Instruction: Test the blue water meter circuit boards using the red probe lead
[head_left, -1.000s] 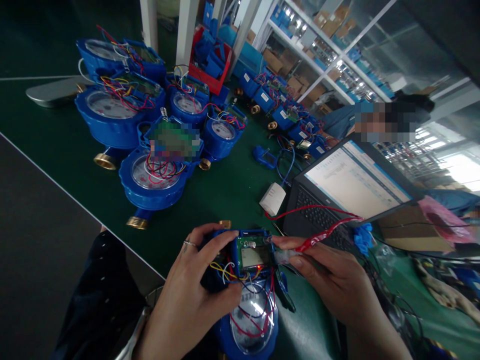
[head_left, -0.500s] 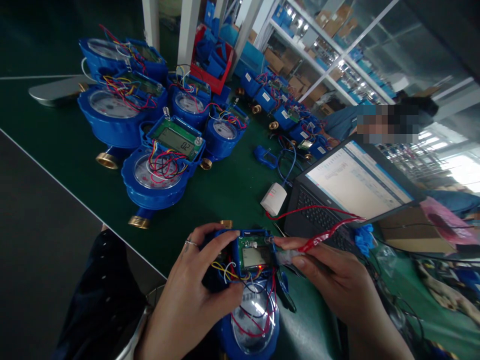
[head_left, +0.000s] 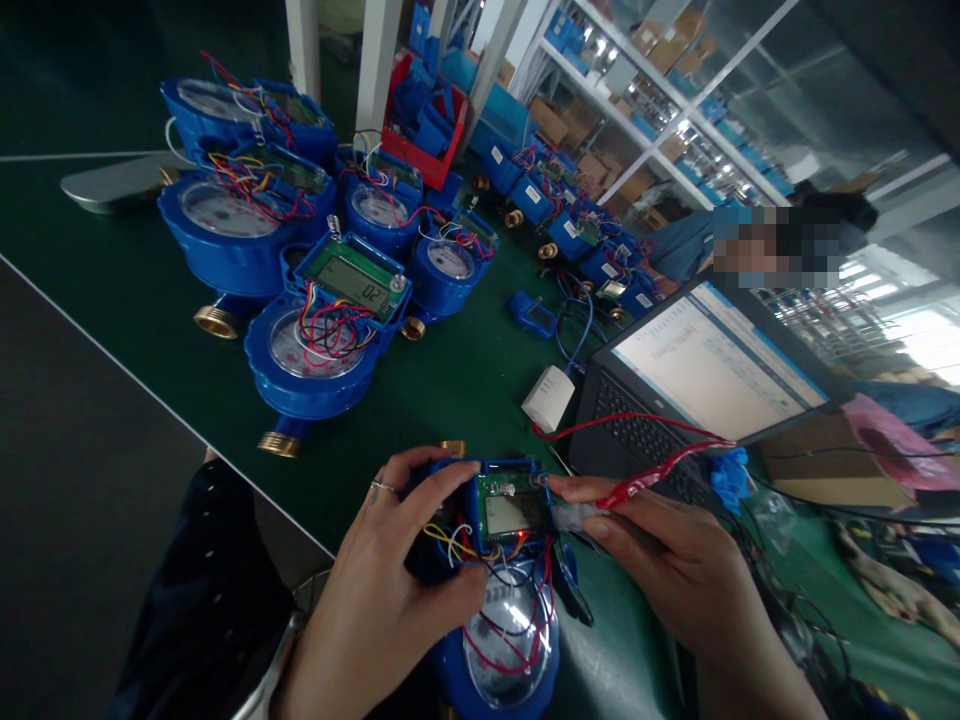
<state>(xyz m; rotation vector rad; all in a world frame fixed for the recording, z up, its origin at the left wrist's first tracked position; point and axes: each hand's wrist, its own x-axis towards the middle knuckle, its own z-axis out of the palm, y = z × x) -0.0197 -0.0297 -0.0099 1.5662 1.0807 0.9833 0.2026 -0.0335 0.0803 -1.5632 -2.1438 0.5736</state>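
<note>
Green matting (head_left: 465,390) covers the bench, and shelving (head_left: 637,110) stacked with cartons stands behind it at 1 o'clock. At 6 o'clock in the view lies the blue water meter (head_left: 510,640), with its circuit board (head_left: 514,512) and small display facing up. Our left hand (head_left: 390,590) grips the meter's 9 o'clock side, fingers curled over the top edge and thumb pressed on the coloured wires below the board. Our right hand (head_left: 667,570) enters from 3 o'clock, thumb and forefinger closed in a pinch on a clear connector (head_left: 574,515) held against the board's right edge. A red lead (head_left: 652,468) runs from the connector toward the open laptop (head_left: 705,370) at 2 o'clock. A white box (head_left: 547,398) lies just beside the laptop's left corner. More blue meters (head_left: 315,345) stand grouped at 10 o'clock. A co-worker's blue sleeve (head_left: 682,245) shows beyond the laptop.
</note>
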